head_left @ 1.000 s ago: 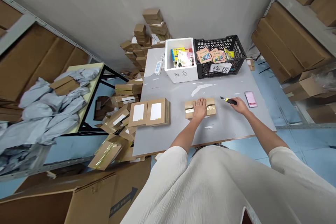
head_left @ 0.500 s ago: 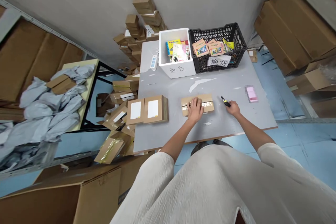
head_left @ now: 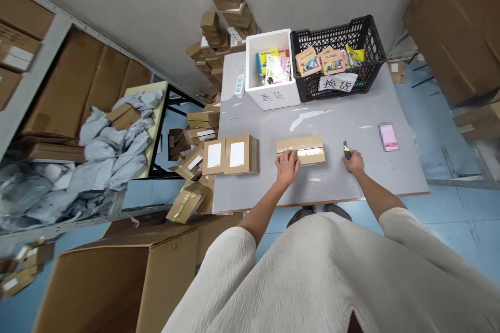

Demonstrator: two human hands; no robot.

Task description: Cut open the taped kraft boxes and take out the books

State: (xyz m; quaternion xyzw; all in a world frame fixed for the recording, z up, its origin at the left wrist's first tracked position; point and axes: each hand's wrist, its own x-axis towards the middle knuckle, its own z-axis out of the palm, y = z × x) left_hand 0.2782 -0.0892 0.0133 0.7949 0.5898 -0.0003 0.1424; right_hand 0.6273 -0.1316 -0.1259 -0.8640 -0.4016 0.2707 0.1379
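A small cardboard box (head_left: 308, 144) with a strip of shiny tape along it lies on the grey table (head_left: 269, 187) in front of me. My left hand (head_left: 287, 167) grips its near left part, fingers bent over the edge and top. To the right of the box, my right hand (head_left: 354, 162) is closed around a utility knife (head_left: 347, 151) with a black and yellow handle. The knife points away from me, near the tabletop and apart from the box.
Two labelled boxes (head_left: 239, 155) stand at the table's left. A white foam box (head_left: 273, 98) and a black crate (head_left: 336, 94) hold books and packs at the back. A pink item (head_left: 388, 137) lies right. Grey parcels (head_left: 113, 140) and a large open carton (head_left: 172, 270) are left.
My left hand has slid from the middle of the box to its near left edge. My right hand has turned the knife to point more straight ahead. The view has shifted left.
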